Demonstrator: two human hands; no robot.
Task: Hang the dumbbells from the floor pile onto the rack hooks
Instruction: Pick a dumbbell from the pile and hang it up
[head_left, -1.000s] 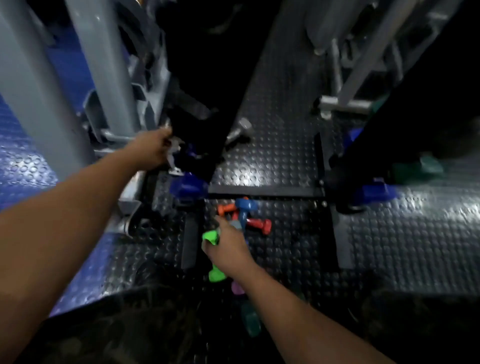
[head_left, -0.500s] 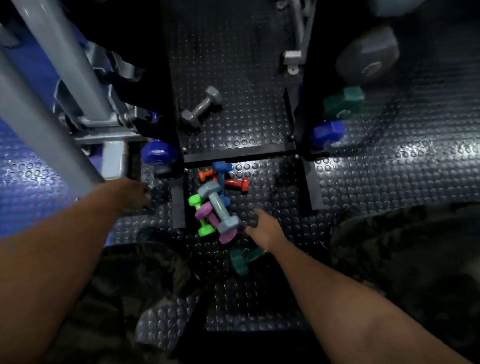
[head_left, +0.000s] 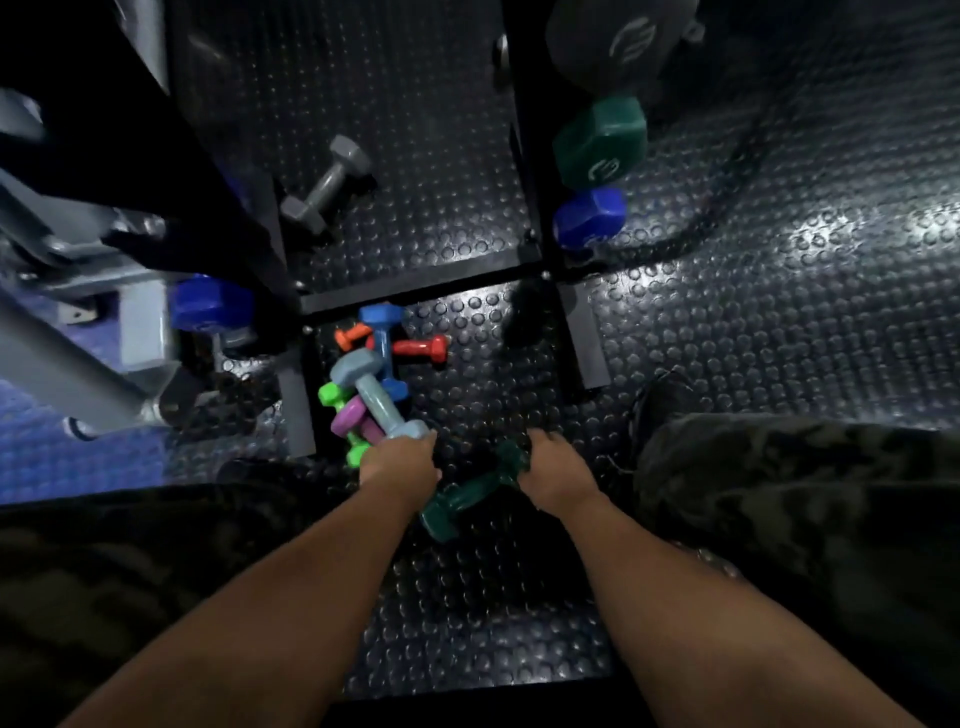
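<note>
**Dumbbells: both hands are down in the floor pile now, two pickups going at once**

Dumbbells are the small vinyl-coated hex kind, heaped on the studded black rubber floor (head_left: 779, 338) at about 11 o'clock from the hands, just inside the black steel rack base (head_left: 415, 283). Half a second ago the left hand was off by the grey machine frame (head_left: 62, 364) and only the right was near the pile. Now the left hand (head_left: 400, 462) has come across and sits on the near head of the pale grey-blue dumbbell (head_left: 371, 395), fingers curled over it, looks like a grip, though I can't see the fingertips. That one lies on top of the purple dumbbell (head_left: 350, 415) and the lime green dumbbell (head_left: 337, 397).

The right hand (head_left: 556, 467) has slid to 3 o'clock of the pile and its fingers are bent down over the far end of the dark teal dumbbell (head_left: 467, 496), which lies apart from the heap. Whether it's properly closed round it I can't tell, too dark.

Still in the heap at 12 o'clock: a mid-blue dumbbell (head_left: 384, 343), a red dumbbell (head_left: 421, 348), an orange dumbbell (head_left: 350, 336).

My read: nothing's lifted yet, so this is the grab stage. The grey-blue one coming out first should keep the purple and green from rolling.
</note>
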